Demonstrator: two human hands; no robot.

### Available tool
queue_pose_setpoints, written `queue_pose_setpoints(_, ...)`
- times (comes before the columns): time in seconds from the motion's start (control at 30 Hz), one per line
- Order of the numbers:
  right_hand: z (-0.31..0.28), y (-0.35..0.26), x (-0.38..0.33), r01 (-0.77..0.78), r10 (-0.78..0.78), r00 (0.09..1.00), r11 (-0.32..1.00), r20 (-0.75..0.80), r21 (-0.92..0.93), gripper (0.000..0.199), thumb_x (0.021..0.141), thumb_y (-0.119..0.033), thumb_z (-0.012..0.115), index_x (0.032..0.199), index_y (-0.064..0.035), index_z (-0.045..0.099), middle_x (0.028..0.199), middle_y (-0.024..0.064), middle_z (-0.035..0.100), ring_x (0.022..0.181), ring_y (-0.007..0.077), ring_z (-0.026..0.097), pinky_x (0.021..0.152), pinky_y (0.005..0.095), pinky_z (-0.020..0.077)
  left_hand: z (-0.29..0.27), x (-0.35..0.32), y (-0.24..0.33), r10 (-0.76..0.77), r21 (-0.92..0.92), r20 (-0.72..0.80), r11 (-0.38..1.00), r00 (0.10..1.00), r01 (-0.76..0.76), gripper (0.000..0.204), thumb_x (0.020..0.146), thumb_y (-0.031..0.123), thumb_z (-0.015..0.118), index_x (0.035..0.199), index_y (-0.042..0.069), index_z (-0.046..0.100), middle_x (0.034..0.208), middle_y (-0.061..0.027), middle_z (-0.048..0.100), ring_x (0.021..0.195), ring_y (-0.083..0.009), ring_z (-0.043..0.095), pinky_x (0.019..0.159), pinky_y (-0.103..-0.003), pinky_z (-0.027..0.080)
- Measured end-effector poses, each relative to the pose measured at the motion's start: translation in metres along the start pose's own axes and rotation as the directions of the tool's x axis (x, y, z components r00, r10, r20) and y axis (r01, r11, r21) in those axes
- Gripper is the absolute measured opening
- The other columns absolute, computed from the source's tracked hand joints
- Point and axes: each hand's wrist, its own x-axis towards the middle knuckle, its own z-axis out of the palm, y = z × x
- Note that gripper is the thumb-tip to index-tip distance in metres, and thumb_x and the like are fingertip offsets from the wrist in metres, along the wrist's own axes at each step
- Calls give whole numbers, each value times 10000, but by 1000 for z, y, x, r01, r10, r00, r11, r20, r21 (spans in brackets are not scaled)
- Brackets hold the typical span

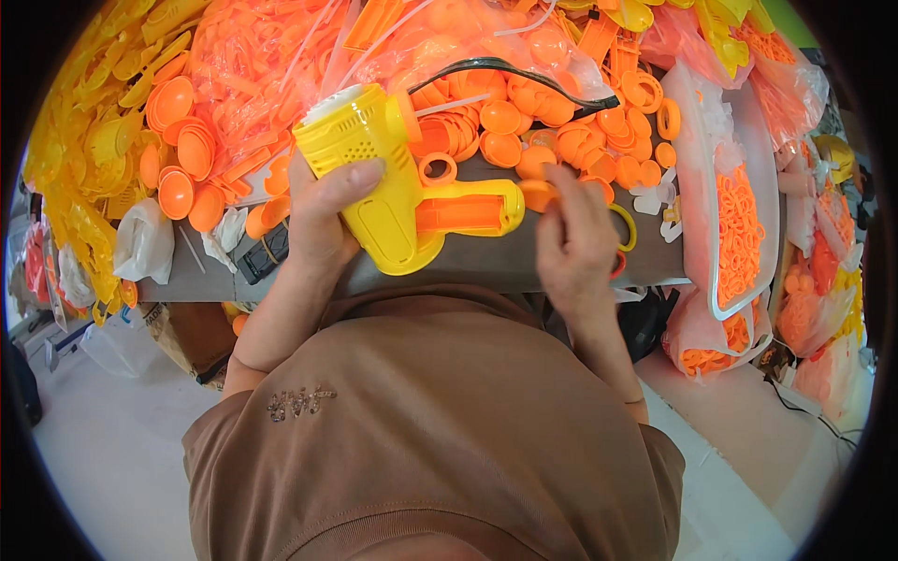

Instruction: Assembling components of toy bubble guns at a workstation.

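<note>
My left hand [323, 206] is closed around a yellow plastic gun-shaped toy body [379, 182], its thumb lying across the side. The toy has vents, a round orange piece at the top right and a handle with an orange inner part [463, 215] pointing right. White material shows at its upper left end. Just past the handle's end is my right hand [578, 234], slightly blurred, with its fingers curled. An orange piece [537, 194] shows at its fingertips; I cannot tell whether it is gripped or lies behind. A yellow-green loop [626, 227] sits beside this hand.
Orange cups and discs [500, 117] lie heaped beyond my hands, under clear bags of orange parts [253, 75]. Yellow parts [103, 150] pile up at left. A white bin [687, 178] at right holds orange rings [737, 238]. The grey table's front edge [655, 271] runs close to me.
</note>
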Motion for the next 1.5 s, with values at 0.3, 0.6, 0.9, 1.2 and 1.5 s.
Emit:
queue_pose_setpoints(0.3, 12, -18, -12, -544, 320, 837, 395, 444, 740, 388, 853, 74, 436, 1236, 22, 397, 1161, 150, 495, 977, 210, 577, 737, 334, 542, 1, -4, 0, 75, 70, -83, 995, 994, -69, 600, 670, 104, 627, 1220, -40, 436, 1020, -145, 593, 889, -228, 606, 795, -347, 505)
queue_pose_setpoints(0.6, 3, 6, -1, -684, 20, 725, 140, 688, 716, 460, 908, -185, 532, 1295, 27, 405, 1184, 135, 501, 978, 188, 567, 752, 322, 533, -14, -8, 3, 60, 104, -5, 993, 998, -59, 594, 707, 224, 621, 1205, -49, 450, 1063, -180, 590, 916, -273, 616, 801, -364, 518)
queue_pose_setpoints(0.9, -2, -15, -4, -363, 38, 913, 528, 406, 768, 476, 796, 12, 641, 1245, 41, 487, 1089, 91, 552, 905, 137, 561, 803, 242, 464, -25, -5, 2, -44, -76, -14, 996, 999, 43, 605, 694, 234, 633, 1199, -53, 463, 1062, -185, 594, 901, -276, 621, 797, -367, 524)
queue_pose_setpoints(1.2, -13, -5, 0, -546, -9, 801, 401, 599, 736, 445, 803, -111, 671, 1189, 57, 528, 1050, 94, 599, 930, 130, 572, 821, 252, 454, -21, -10, 3, -51, -95, 41, 994, 998, 55, 672, 643, 198, 644, 1230, -39, 423, 1043, -170, 584, 856, -254, 623, 743, -368, 536)
queue_pose_setpoints(1.5, -15, -15, -16, -815, -58, 579, -1, 813, 580, 428, 772, -51, 683, 1141, 77, 508, 1090, 134, 595, 969, 165, 589, 858, 295, 467, -27, -28, 9, -177, -136, 246, 967, 953, 215, 733, 599, 193, 704, 1223, -44, 403, 990, -206, 565, 852, -319, 614, 720, -405, 535)
